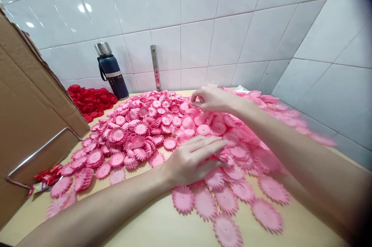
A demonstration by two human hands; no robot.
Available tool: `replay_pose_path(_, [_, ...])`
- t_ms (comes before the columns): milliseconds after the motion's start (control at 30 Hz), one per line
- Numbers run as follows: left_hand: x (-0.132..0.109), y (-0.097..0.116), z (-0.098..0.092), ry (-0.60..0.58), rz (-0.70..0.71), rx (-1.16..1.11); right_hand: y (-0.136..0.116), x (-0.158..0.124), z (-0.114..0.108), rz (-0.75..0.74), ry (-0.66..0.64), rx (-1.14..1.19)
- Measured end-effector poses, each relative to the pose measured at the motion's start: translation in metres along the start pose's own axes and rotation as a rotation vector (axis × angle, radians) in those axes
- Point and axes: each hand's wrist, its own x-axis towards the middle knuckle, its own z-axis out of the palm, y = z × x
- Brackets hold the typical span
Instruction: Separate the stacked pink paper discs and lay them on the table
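Many pink discs with fringed edges, like paper or fabric flower layers, lie heaped and scattered over the table. My left hand (pixel 193 159) rests palm down on the pink discs (pixel 215 179) at the middle, its fingers stretched out to the right. Farther back, my right hand (pixel 210 99) is just over the rear of the heap, fingers curled inward and thumb near the index finger. Whatever those fingers may hold is hidden. Stacked and loose discs (pixel 141 128) form a denser pile left of both hands. Several flat single discs (pixel 227 231) lie nearest me.
A dark blue bottle (pixel 113 74) stands at the back left beside a red pile (pixel 91 101). Cardboard (pixel 37 103) with a bent metal wire (pixel 40 152) borders the left, near a red wrapper (pixel 48 177). A metal strip (pixel 155 66) stands against the tiled wall (pixel 197 41).
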Motion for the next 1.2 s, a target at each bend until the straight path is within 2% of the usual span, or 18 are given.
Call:
replay_pose_path(100, [-0.001,0.000,0.000,-0.028,0.024,0.009,0.002,0.003,0.007,-0.003,0.000,-0.032])
replay_pose_path(333, [0.000,0.002,0.001,-0.044,-0.001,0.029,0.001,0.005,0.034,-0.047,-0.139,0.002])
replay_pose_path(533, [-0.001,0.002,0.000,-0.070,-0.019,0.012,-0.005,0.012,0.050,-0.058,-0.066,0.100])
replay_pose_path(667, [-0.001,0.002,0.000,-0.055,0.001,0.021,-0.014,0.016,0.047,-0.079,0.039,0.249])
replay_pose_path(867, [0.000,0.002,0.001,-0.075,-0.014,0.019,-0.030,0.017,0.031,-0.062,0.225,0.399])
replay_pose_path(1100, [0.000,0.003,0.000,-0.071,-0.021,0.010,-0.014,0.014,0.021,0.125,0.285,0.107])
replay_pose_path(1200, [0.001,0.003,0.000,-0.068,-0.017,0.021,-0.013,0.014,0.022,0.059,0.231,0.056])
